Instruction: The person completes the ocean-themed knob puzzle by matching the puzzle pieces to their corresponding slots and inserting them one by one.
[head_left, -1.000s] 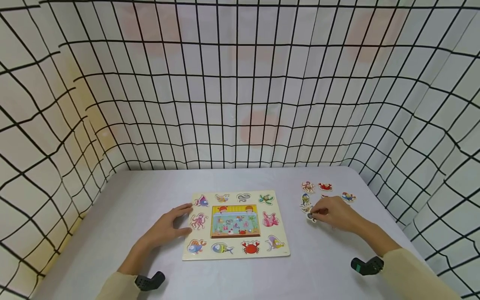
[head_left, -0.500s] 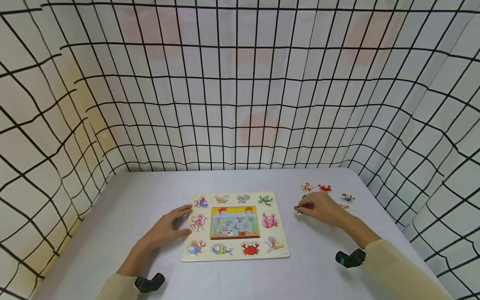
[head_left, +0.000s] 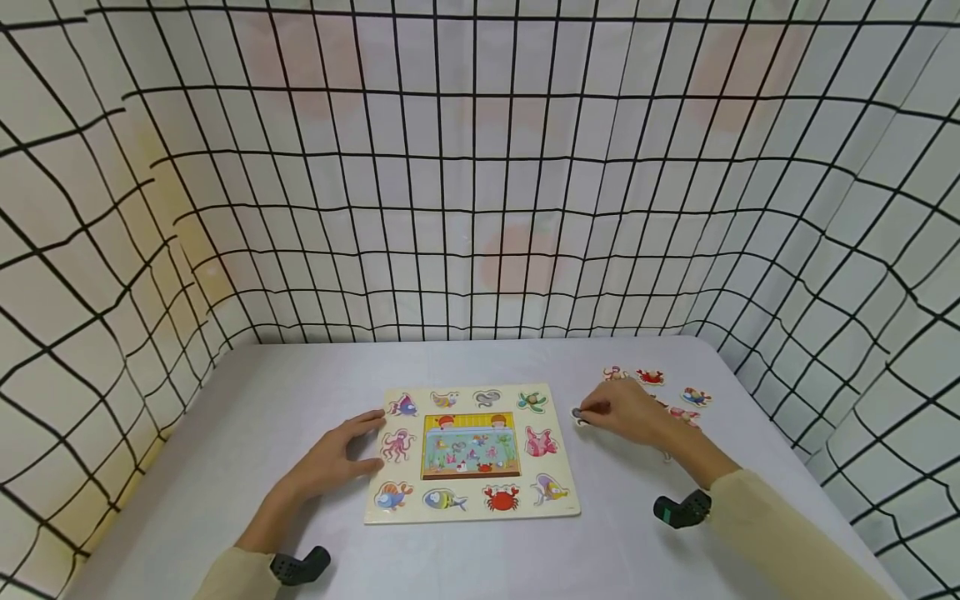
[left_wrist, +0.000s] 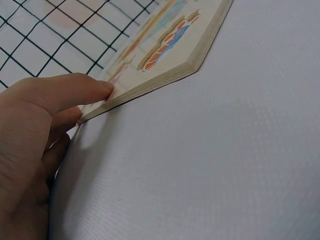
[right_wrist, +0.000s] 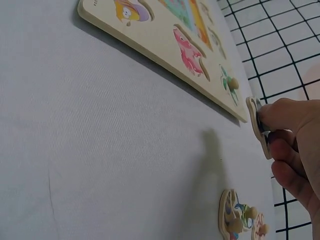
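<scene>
Wooden piece (right_wrist: 252, 115) was pinched by the right hand (head_left: 626, 410); toward the desk's (head_left: 277, 392) left edge, the board (head_left: 551, 463) was touched by the spread left hand (head_left: 330, 460).

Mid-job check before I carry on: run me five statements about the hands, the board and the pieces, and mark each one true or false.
1. The right hand holds a puzzle piece. True.
2. The left hand is pinching a loose piece. False: the left hand touches the near-left part of the scene's board along its left edge.
3. A green piece with a wooden knob is on the board. True.
4. The held puzzle piece is seated in the board. False: it is off the board, to its right.
5. A loose red crab piece lies on the table. True.
</scene>
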